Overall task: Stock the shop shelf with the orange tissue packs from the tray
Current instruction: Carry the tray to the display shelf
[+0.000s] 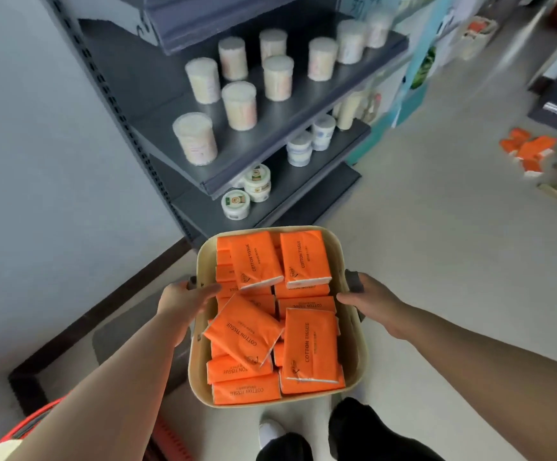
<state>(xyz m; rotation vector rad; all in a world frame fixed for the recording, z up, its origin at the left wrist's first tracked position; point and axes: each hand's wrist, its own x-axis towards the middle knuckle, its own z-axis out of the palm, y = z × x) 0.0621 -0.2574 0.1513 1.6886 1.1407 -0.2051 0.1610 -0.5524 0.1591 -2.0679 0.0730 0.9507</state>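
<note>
Orange glossy film, a tray piled full, both hands carrying it.
I've got the tissue packs (310, 351) heaped loose in the beige tray (332, 237) at lower centre. The left hand (184, 299) and right hand (366, 299) each grip a side by its dark handle, below the grey metal shelf (303, 104) at upper centre. I'd call the packs light, soft and squashy, and the wrap a touch slippery, so pinch one across its flat faces, not the thin sealed end. The tray looks stiff, with rounded corners. The tubs (238, 106) on the shelf are upright frosted cylinders.
</note>
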